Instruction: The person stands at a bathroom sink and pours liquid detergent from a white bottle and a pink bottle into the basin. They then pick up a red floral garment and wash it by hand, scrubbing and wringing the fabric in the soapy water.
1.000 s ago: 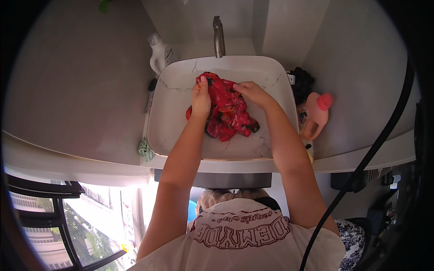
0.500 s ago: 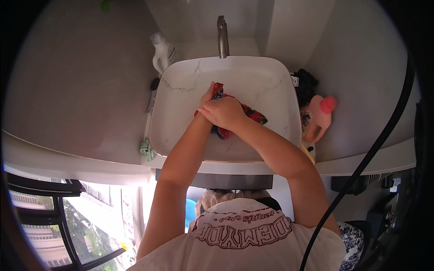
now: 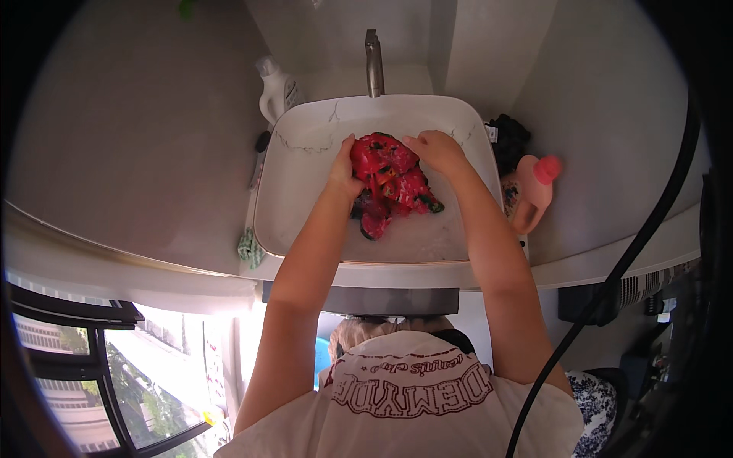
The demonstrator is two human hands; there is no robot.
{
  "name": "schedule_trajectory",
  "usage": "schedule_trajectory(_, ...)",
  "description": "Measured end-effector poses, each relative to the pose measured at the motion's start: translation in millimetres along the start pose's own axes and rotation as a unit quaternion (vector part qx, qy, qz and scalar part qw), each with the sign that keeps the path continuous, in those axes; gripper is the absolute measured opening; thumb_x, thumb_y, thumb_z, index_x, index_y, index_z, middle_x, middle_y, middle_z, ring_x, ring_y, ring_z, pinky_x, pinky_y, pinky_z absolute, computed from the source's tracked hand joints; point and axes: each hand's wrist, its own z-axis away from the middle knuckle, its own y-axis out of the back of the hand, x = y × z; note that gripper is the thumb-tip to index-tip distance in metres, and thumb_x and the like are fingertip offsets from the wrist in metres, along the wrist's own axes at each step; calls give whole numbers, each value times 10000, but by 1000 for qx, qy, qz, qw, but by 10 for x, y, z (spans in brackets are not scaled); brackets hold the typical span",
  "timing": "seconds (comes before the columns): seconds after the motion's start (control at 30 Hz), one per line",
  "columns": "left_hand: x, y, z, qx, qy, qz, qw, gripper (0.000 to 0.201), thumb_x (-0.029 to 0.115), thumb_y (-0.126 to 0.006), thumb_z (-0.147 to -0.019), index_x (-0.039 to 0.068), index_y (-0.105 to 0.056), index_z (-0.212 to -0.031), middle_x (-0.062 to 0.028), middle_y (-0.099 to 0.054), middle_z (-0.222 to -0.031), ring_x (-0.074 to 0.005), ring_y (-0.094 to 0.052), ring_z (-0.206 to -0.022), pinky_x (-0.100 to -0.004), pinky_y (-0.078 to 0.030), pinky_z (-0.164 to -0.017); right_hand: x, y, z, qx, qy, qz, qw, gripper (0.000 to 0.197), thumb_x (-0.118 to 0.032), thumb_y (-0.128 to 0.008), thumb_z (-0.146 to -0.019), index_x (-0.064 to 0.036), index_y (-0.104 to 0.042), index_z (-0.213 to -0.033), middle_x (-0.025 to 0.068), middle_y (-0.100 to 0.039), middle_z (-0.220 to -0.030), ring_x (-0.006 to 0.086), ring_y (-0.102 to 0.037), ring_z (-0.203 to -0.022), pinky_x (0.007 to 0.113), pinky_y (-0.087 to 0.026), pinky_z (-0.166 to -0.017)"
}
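Currently your L hand [image 3: 345,169] has the red patterned cloth [image 3: 389,172] by its left edge, fingers curled on it; R hand [image 3: 437,151] is at the upper right edge, fingertips at or just beside the fabric, can't tell if they're pinching. Cloth is bunched in the white basin [image 3: 305,122], mid-to-front, w/ lower folds hanging toward basin floor. Risk: fabric looks wet, poss. sudsy, so prob. slippery; if R fingertips have no real purchase, a pull would slide that corner free & drop the weight on your L. Faucet [image 3: 374,69] sits behind, apart from cloth. Pink bottle [image 3: 533,195] & black bundle [image 3: 508,141] stand close by the R rim, white bottle [image 3: 276,91] near back L; a wide elbow or flung fold could knock one.
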Motion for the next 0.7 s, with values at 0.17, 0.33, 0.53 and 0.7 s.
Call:
schedule_trajectory(0.17, -9, 97, -150, 19, -23, 13, 999, 336, 309, -510, -928, 32, -525, -1117, -139, -583, -1148, -307, -575, -1029, -495, -444, -931, -128, -274, 528, -17, 119, 177, 977, 470, -446, -651, -754, -6, -615, -916, 158, -646, -805, 326, -625, -784, 423, -491, -688)
schedule_trajectory(0.33, 33, -201, 155, 42, -27, -13, 999, 316, 261, -536, -921, 9, -516, -1110, -142, -589, -1109, -299, -587, -997, -481, -471, -902, -72, -386, 504, 54, 87, 234, 967, 235, -248, -568, -778, -47, -626, -886, 152, -647, -834, 317, -631, -828, 431, -501, -699)
schedule_trajectory(0.53, 618, 125, 360, 52, -149, -72, 985, 319, 233, -568, -902, 0, -511, -1112, -131, -598, -1063, -271, -605, -949, -443, -511, -842, 86, 370, 330, 85, 22, 22, 996, 263, -144, -446, -778, -6, -624, -915, 190, -644, -856, 304, -634, -819, 404, -504, -719)
schedule_trajectory(0.7, 998, 411, 485, 46, -250, -133, 958, 325, 215, -571, -892, 7, -513, -1135, -129, -599, -1077, -245, -611, -948, -397, -515, -838, -193, 938, 345, 118, -72, -306, 942, 293, -121, -368, -826, -3, -609, -942, 115, -642, -839, 188, -639, -772, 299, -537, -632)
